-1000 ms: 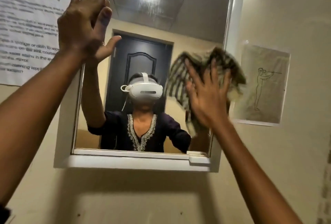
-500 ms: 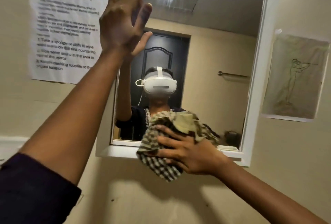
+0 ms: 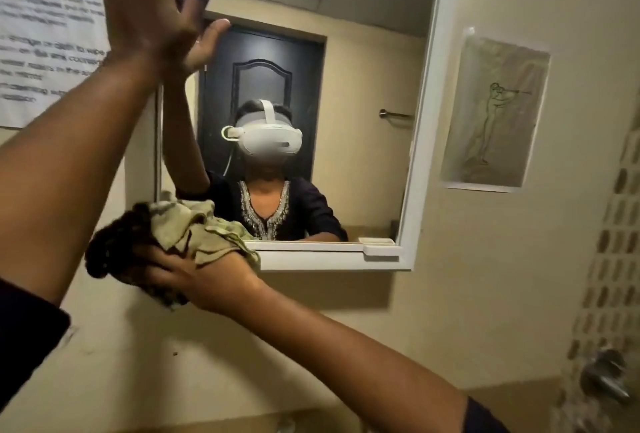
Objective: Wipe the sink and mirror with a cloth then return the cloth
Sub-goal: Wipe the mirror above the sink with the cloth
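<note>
I am looking at the wall (image 3: 485, 294), which is filling most of the view in a pale cream colour. The mirror (image 3: 363, 62) in its white frame is hanging at the centre and is reaching up to 12 o'clock. Its lower ledge is running toward 3 o'clock, with a small white tray (image 3: 375, 241) sitting on it near the right corner. In the glass a dark door, a towel bar and a person with a white headset are showing.

At 9 to 11 o'clock a printed paper sheet (image 3: 48, 34) is sticking on the wall; the text is too blurred for me to read. At 3 o'clock from the mirror a drawing (image 3: 495, 114) of a standing figure is hanging on the wall, well apart from the frame. At 5 o'clock a metal tap (image 3: 606, 377) is showing, out of focus, beside a strip of patterned tiles.

My left hand (image 3: 152, 7) is lying flat against the upper left corner of the mirror, at 11 o'clock, with the fingers stretched out and close together, gripping nothing. My right hand (image 3: 204, 277) is reaching across to 8 o'clock, at the lower left corner of the mirror. Its fingers are spreading apart and pressing the cloth (image 3: 180, 228). The cloth is checked, green and dark, bunched up. It is lying against the lower left corner of the frame and partly on the wall below it. Its left part is blurred.
</note>
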A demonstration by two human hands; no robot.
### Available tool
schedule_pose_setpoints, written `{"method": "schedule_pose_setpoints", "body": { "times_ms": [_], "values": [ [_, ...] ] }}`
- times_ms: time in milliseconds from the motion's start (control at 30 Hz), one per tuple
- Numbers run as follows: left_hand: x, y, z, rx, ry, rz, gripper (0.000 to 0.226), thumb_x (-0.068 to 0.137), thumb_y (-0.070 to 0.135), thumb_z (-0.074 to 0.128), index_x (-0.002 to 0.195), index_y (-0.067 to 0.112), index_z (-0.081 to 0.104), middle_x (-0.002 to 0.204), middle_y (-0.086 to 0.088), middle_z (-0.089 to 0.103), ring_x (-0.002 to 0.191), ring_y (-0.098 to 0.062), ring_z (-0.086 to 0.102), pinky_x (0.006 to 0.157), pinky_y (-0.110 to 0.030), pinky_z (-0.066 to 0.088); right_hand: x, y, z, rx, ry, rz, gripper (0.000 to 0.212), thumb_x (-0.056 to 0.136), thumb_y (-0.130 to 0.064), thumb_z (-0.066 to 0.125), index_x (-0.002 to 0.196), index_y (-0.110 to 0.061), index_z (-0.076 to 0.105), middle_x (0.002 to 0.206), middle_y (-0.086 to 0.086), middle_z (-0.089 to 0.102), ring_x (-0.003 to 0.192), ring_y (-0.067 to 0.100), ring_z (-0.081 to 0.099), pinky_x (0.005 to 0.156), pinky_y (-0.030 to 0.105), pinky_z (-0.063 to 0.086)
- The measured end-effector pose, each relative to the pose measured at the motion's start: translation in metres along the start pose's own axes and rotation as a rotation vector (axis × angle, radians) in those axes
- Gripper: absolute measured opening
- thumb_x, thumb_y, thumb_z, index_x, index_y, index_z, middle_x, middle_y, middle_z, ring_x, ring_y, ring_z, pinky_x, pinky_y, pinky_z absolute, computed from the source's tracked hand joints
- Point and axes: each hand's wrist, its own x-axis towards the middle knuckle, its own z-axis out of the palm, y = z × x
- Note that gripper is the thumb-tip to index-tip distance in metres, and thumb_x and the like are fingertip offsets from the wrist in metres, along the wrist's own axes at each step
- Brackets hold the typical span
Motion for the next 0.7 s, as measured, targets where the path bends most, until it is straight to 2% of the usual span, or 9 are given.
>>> {"method": "schedule_pose_setpoints", "body": {
  "times_ms": [100, 233, 367, 400, 467, 533, 633, 700],
  "values": [
    [0.001, -0.001, 0.0, 0.02, 0.03, 0.019, 0.051, 0.087, 0.064, 0.036, 0.11, 0.019, 0.047, 0.115, -0.015, 0.054, 0.105, -0.032, 0.048, 0.081, -0.039, 0.041, -0.043, 0.019, 0.017, -0.169, 0.07, 0.028, 0.066, 0.094, 0.002, 0.001, 0.144, -0.035, 0.023, 0.151, -0.004, 0.032, 0.129, 0.019, 0.044, 0.097, 0.037, 0.045],
    [0.002, -0.003, -0.001, 0.027, 0.05, 0.068, 0.047, 0.088, 0.058, 0.038, 0.112, 0.018, 0.044, 0.121, -0.015, 0.051, 0.109, -0.033, 0.044, 0.083, -0.039, 0.039, -0.104, 0.048, 0.041, -0.219, 0.09, 0.051, 0.059, 0.096, 0.003, 0.019, 0.142, -0.031, 0.033, 0.147, -0.003, 0.04, 0.13, 0.02, 0.045, 0.099, 0.04, 0.045],
    [0.004, -0.005, 0.002, 0.018, 0.041, 0.053, 0.05, 0.089, 0.06, 0.037, 0.12, 0.021, 0.044, 0.127, -0.014, 0.05, 0.114, -0.032, 0.044, 0.088, -0.04, 0.041, -0.163, 0.086, 0.048, -0.317, 0.148, 0.029, 0.055, 0.091, 0.001, 0.039, 0.141, -0.022, 0.034, 0.144, -0.001, 0.043, 0.131, 0.022, 0.041, 0.101, 0.045, 0.04],
    [0.004, -0.005, 0.003, 0.013, 0.042, 0.047, 0.05, 0.089, 0.059, 0.036, 0.12, 0.021, 0.044, 0.127, -0.014, 0.05, 0.114, -0.032, 0.044, 0.088, -0.041, 0.041, -0.175, 0.092, 0.049, -0.338, 0.172, 0.026, 0.055, 0.089, 0.0, 0.045, 0.14, -0.019, 0.035, 0.145, 0.002, 0.04, 0.131, 0.025, 0.041, 0.098, 0.045, 0.044],
    [0.004, -0.004, 0.003, 0.004, 0.039, 0.034, 0.052, 0.089, 0.062, 0.034, 0.119, 0.021, 0.044, 0.128, -0.013, 0.05, 0.115, -0.031, 0.045, 0.088, -0.04, 0.041, -0.192, 0.094, 0.047, -0.394, 0.163, 0.046, 0.049, 0.092, 0.002, 0.04, 0.139, -0.013, 0.036, 0.146, 0.009, 0.034, 0.129, 0.03, 0.043, 0.092, 0.045, 0.051],
    [0.003, -0.003, 0.003, 0.017, 0.029, 0.024, 0.055, 0.088, 0.065, 0.03, 0.116, 0.02, 0.044, 0.126, -0.014, 0.05, 0.113, -0.032, 0.045, 0.087, -0.04, 0.041, -0.204, 0.09, 0.049, -0.415, 0.171, 0.089, 0.041, 0.095, 0.0, 0.04, 0.134, -0.012, 0.044, 0.143, 0.011, 0.043, 0.124, 0.03, 0.051, 0.088, 0.044, 0.053],
    [0.002, 0.0, 0.001, 0.021, 0.019, 0.022, 0.056, 0.088, 0.065, 0.029, 0.114, 0.018, 0.045, 0.122, -0.016, 0.051, 0.11, -0.034, 0.046, 0.083, -0.042, 0.041, -0.219, 0.089, 0.048, -0.373, 0.239, 0.168, 0.031, 0.092, -0.009, 0.054, 0.122, -0.015, 0.057, 0.136, 0.007, 0.053, 0.109, 0.025, 0.063, 0.078, 0.041, 0.056],
    [0.002, 0.003, -0.002, 0.016, 0.017, 0.016, 0.057, 0.089, 0.064, 0.028, 0.116, 0.016, 0.045, 0.123, -0.017, 0.051, 0.111, -0.035, 0.045, 0.084, -0.042, 0.04, -0.231, 0.09, 0.047, -0.328, 0.299, 0.193, 0.024, 0.094, -0.011, 0.052, 0.116, -0.016, 0.059, 0.133, 0.002, 0.057, 0.104, 0.02, 0.066, 0.074, 0.037, 0.057]
  ]
}}
